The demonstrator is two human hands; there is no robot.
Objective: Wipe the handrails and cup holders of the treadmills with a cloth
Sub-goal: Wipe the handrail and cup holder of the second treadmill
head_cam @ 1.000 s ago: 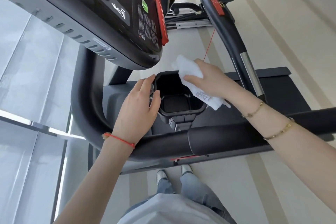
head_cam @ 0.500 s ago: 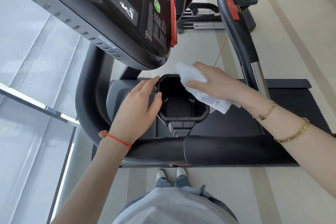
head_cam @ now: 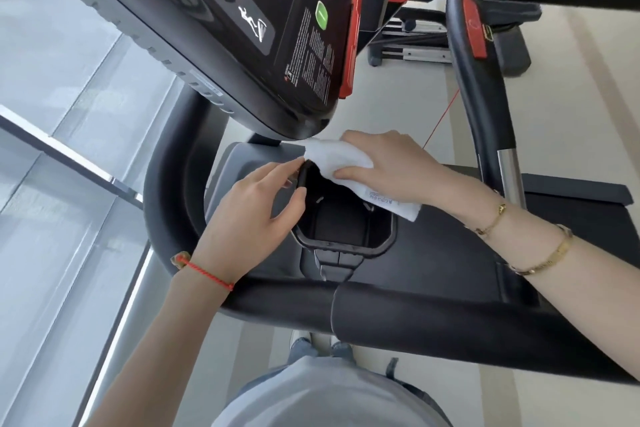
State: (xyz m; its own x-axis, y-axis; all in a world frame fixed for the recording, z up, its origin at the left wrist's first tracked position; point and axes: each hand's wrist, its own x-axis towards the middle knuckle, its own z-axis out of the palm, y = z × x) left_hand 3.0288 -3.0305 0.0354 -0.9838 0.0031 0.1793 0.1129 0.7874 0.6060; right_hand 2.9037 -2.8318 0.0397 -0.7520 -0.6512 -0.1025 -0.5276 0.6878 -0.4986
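Pretty bright, soft daylight all over, looks like it's coming in from the glass wall (head_cam: 69, 156) on the left, so shadows are faint and the pale floor (head_cam: 571, 114) is a bit washed out. Wide-angle lens bends the handrail (head_cam: 450, 319) and console (head_cam: 242, 28) hard near the edges, and the whole thing's slightly soft, with some sheen on the console's dark face

No wording is legible. The console (head_cam: 263, 21) carries a block of fine white print, too small to read. The cloth (head_cam: 346, 159) bears a label with blurred blue characters.
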